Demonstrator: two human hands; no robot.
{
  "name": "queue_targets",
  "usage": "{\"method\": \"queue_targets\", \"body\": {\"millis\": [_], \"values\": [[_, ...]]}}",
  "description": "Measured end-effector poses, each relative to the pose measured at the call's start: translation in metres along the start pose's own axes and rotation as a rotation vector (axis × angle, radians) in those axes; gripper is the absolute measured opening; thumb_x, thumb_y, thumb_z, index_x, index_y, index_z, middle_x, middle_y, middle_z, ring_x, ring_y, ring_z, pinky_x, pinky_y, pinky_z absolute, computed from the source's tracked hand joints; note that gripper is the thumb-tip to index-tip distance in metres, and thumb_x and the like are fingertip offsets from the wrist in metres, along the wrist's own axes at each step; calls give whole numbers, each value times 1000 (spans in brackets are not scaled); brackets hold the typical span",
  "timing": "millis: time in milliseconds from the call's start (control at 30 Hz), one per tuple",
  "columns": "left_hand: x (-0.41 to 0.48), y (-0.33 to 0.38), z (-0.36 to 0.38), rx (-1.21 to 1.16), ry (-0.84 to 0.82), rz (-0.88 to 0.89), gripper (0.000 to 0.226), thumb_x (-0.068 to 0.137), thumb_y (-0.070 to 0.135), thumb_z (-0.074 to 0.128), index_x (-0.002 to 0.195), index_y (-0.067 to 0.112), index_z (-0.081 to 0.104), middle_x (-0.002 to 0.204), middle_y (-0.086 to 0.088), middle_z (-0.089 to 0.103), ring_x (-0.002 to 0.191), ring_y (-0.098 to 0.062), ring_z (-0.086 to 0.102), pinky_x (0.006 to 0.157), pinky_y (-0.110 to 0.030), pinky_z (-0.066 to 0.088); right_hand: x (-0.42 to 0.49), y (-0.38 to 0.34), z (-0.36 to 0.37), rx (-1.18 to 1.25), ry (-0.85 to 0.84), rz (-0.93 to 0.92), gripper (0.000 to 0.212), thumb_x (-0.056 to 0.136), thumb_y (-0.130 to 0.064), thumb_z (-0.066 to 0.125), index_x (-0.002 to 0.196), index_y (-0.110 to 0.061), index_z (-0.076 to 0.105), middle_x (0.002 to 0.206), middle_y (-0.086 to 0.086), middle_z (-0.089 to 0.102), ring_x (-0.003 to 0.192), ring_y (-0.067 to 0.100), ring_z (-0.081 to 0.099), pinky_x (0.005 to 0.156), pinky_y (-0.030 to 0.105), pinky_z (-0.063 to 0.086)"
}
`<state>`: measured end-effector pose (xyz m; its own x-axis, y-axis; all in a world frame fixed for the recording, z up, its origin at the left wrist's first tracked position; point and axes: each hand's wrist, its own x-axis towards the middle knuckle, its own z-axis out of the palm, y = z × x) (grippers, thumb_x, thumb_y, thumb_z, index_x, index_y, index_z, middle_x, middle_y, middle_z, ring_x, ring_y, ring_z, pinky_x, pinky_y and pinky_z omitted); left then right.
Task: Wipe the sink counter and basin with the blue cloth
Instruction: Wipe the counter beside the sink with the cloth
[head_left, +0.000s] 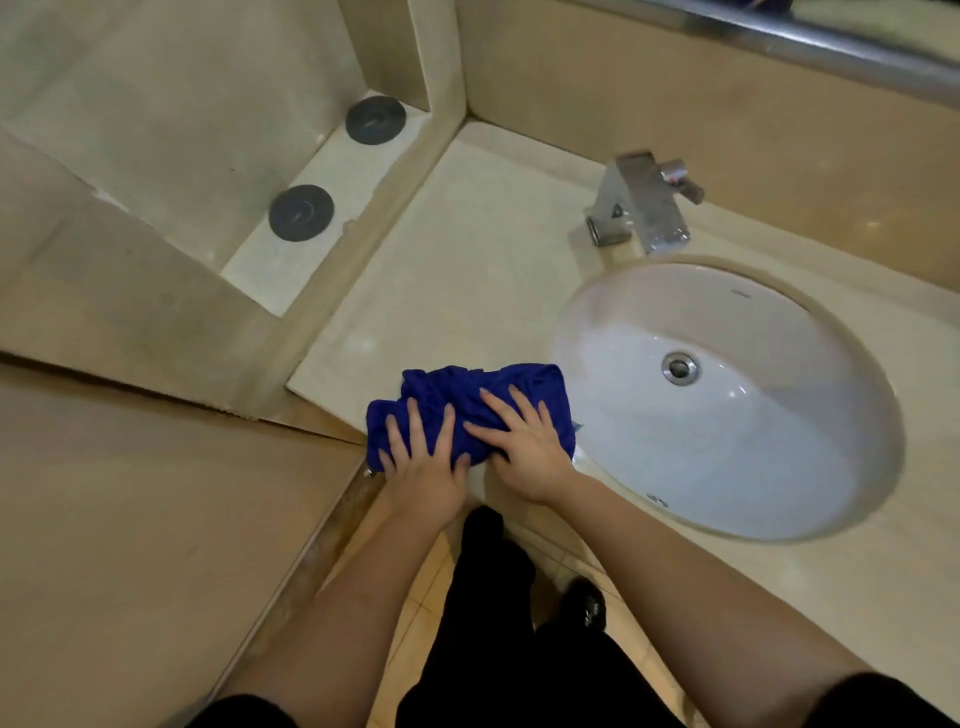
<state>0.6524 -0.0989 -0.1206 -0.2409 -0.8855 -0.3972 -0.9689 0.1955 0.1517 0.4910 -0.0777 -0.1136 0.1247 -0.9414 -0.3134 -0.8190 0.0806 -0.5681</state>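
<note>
A bunched blue cloth (457, 395) lies on the beige sink counter (467, 270), near its front edge and just left of the white oval basin (727, 457). My left hand (423, 457) presses flat on the cloth's left part with fingers spread and straight. My right hand (524, 441) lies flat on the cloth's right part, fingers pointing up and to the left. The cloth's right edge touches the basin's rim. A chrome drain (679, 368) sits in the basin's middle.
A chrome faucet (641, 205) stands behind the basin by the back wall. Left of the counter a raised ledge borders a lower shelf with two dark round discs (301, 212) (375, 119). A mirror's metal edge (831, 44) runs at the top right. Dark-trousered legs and a tiled floor show below.
</note>
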Motion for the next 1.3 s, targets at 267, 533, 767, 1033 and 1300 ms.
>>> {"method": "queue_targets", "body": {"millis": [267,533,767,1033,1300], "values": [[-77,77,47,30,-21,130,68,96,52,28,146,37,-16,158,-6,-23,144,-39,-18,114,-60,4,-127,59,17,72,104,105,50,97,-23,46,142,-43,42,161,-16,3,149,20,-10,119,46,-10],[-121,153,75,119,-77,285,71,98,51,32,141,41,-23,155,-5,-31,142,-38,-24,115,-59,-2,-225,111,27,54,277,200,47,97,-25,51,141,-40,46,158,-14,5,148,20,-6,113,35,-18],[-149,205,97,204,-114,455,68,98,53,24,145,37,-22,152,-7,-36,139,-39,-29,112,-58,-12,-297,142,35,45,340,341,51,99,-28,47,146,-43,33,158,-16,-2,144,12,-17,113,34,-19],[-173,270,115,235,-146,632,70,93,51,35,152,35,0,160,-9,-15,143,-42,-14,113,-62,-1,-361,173,31,67,392,540,54,90,-36,48,144,-36,41,160,-7,17,149,22,5,120,50,4],[-158,262,103,191,-129,686,61,93,48,45,149,31,29,158,-12,21,142,-41,21,111,-60,28,-360,177,30,-22,377,715,76,84,-47,40,154,-30,17,162,10,4,148,34,5,117,56,8]]}}
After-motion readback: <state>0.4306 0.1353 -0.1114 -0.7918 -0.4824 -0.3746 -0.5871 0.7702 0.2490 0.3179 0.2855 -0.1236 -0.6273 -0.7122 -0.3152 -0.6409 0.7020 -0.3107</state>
